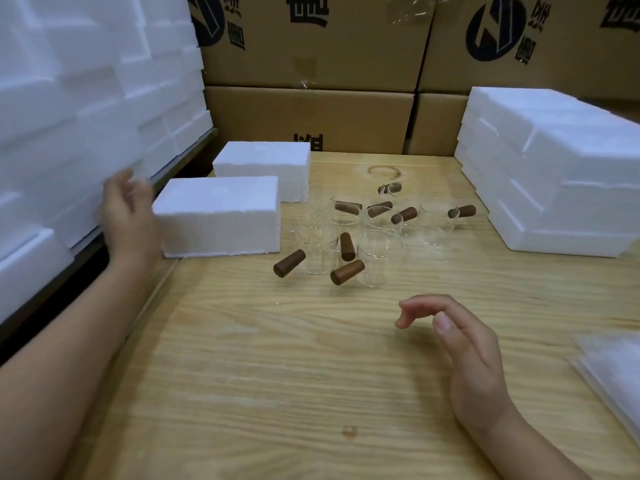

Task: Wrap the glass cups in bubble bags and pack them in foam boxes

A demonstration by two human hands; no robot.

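Table (311,375): 2 boxes (221,216), approx. 8 cups (375,258)

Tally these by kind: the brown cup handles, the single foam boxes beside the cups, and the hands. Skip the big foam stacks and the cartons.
Brown cup handles: 8
Single foam boxes: 2
Hands: 2, the left hand and the right hand
Total: 12
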